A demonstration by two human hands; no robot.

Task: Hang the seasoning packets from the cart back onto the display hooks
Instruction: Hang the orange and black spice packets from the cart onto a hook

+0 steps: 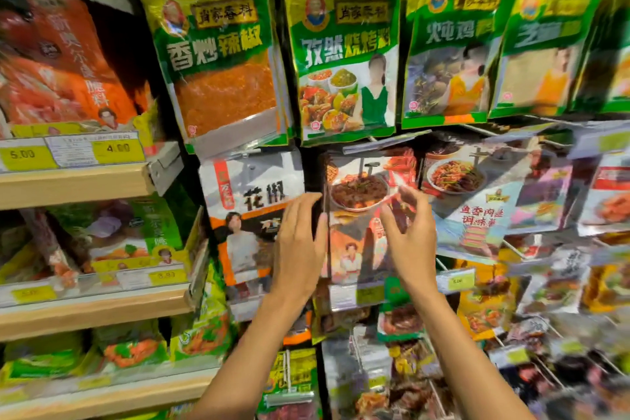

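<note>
Left hand (300, 244) is flat-fingered on the left edge of the hanging seasoning packet (358, 193). Right hand (414, 245) is loosely spread just right, maybe touching.

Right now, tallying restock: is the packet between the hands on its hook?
On, it seems: the hook pokes through the packet top; the left hand and right hand flank it.
</note>
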